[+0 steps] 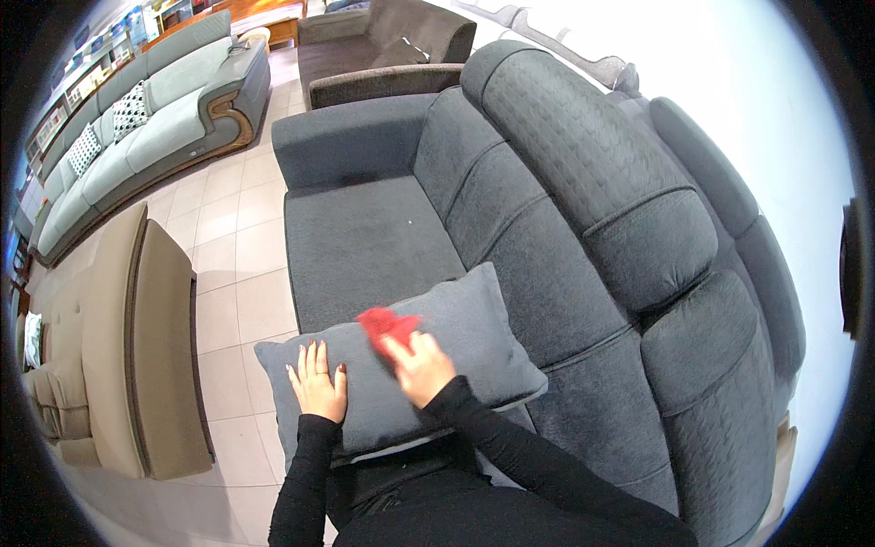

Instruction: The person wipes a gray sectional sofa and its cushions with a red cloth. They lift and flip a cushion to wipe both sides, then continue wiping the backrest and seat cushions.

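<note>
A grey fabric cushion lies across my lap, its upper edge over the seat of a dark grey sofa. My left hand rests flat on the cushion's left part, fingers spread, a ring on one finger. In my right hand is a red cloth, pressed on or held just over the middle of the cushion; cloth and fingers are blurred. The palm side of my right hand is hidden.
The dark grey sofa's padded backrest rises on the right. On the left stands a tan sofa, with floor tiles between. Further off are a light grey sofa with dotted pillows and a brown sofa. A white wall runs along the right.
</note>
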### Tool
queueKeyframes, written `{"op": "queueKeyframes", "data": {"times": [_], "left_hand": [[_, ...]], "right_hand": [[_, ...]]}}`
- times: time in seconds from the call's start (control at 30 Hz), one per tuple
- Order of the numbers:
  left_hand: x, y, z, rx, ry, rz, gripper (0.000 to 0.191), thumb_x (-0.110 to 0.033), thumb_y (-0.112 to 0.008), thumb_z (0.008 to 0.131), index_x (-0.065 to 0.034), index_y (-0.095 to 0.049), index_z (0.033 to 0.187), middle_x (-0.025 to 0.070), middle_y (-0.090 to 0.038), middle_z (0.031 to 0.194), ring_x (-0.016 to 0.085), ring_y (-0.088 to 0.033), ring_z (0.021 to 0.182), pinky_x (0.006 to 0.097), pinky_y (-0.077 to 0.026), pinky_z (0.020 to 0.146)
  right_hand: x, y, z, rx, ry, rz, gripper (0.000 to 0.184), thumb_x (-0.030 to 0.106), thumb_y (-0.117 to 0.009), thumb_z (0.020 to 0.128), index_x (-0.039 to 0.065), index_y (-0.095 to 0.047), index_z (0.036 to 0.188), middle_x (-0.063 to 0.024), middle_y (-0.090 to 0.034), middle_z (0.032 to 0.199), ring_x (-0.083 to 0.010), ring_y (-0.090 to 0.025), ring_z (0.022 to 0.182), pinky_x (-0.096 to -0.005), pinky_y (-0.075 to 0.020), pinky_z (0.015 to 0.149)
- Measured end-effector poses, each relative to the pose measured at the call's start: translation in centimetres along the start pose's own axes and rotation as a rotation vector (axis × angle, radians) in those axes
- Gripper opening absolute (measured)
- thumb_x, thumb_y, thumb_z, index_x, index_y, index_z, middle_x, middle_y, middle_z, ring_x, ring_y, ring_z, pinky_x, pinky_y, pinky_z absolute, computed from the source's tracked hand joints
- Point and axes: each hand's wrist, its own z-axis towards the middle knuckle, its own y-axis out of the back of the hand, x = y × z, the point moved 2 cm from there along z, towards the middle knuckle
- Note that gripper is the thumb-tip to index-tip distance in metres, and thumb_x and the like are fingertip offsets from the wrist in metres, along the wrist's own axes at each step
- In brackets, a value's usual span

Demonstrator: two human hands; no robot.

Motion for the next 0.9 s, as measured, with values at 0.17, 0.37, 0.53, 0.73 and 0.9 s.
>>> {"op": "queueKeyframes", "data": {"times": [0.17, 0.37, 0.53, 0.73, 0.9], "left_hand": [[3.2, -2.5, 0.6, -0.059, 0.075, -0.044, 0.054, -0.028, -0.060, 0.088, -0.0066, -0.047, 0.136, 0.0113, -0.045, 0.144, 0.026, -0.033, 0.139, 0.0521, -0.015, 0.115], [2.1, -1.1, 0.7, -0.031, 0.077, -0.137, 0.049, -0.028, -0.053, 0.092, -0.0046, -0.048, 0.135, 0.0134, -0.046, 0.142, 0.028, -0.034, 0.138, 0.0510, -0.016, 0.115], [1.7, -0.8, 0.6, -0.051, 0.079, -0.138, 0.047, -0.028, -0.051, 0.094, -0.0031, -0.049, 0.134, 0.0144, -0.047, 0.141, 0.029, -0.034, 0.138, 0.0506, -0.016, 0.115], [1.5, -1.2, 0.7, -0.059, 0.078, -0.123, 0.046, -0.027, -0.051, 0.094, -0.0036, -0.050, 0.133, 0.0138, -0.047, 0.141, 0.028, -0.034, 0.138, 0.0501, -0.016, 0.116], [2.0, -1.3, 0.8, -0.053, 0.087, -0.097, 0.045, -0.027, -0.051, 0.094, -0.0043, -0.050, 0.133, 0.0130, -0.047, 0.141, 0.028, -0.035, 0.138, 0.0502, -0.017, 0.115]], "right_hand": [[6.6, -5.2, -3.2, 0.219, 0.270, 0.185, 0.044, 0.012, -0.063, 0.077, 0.016, -0.058, 0.120, -0.0113, -0.053, 0.096, -0.0280, -0.056, 0.088, -0.0388, -0.0541, 0.070], [-0.9, -0.2, -2.1, 0.064, 0.049, 0.104, 0.031, 0.012, -0.064, 0.074, 0.013, -0.068, 0.105, -0.0111, -0.058, 0.096, -0.0284, -0.061, 0.089, -0.0396, -0.0533, 0.073], [-12.1, 6.0, -3.6, -0.198, -0.377, -0.115, 0.033, 0.014, -0.062, 0.077, 0.016, -0.067, 0.110, -0.0151, -0.058, 0.103, -0.0342, -0.061, 0.091, -0.0426, -0.0516, 0.079], [-10.6, 5.4, -5.4, -0.240, -0.344, -0.235, 0.040, 0.016, -0.065, 0.076, 0.018, -0.063, 0.115, -0.0156, -0.054, 0.095, -0.0356, -0.059, 0.089, -0.0464, -0.0507, 0.074], [-0.4, 0.5, -4.1, -0.101, 0.043, -0.254, 0.039, 0.017, -0.060, 0.078, 0.020, -0.058, 0.117, -0.0062, -0.050, 0.086, -0.0229, -0.057, 0.075, -0.0326, -0.0517, 0.053]]}}
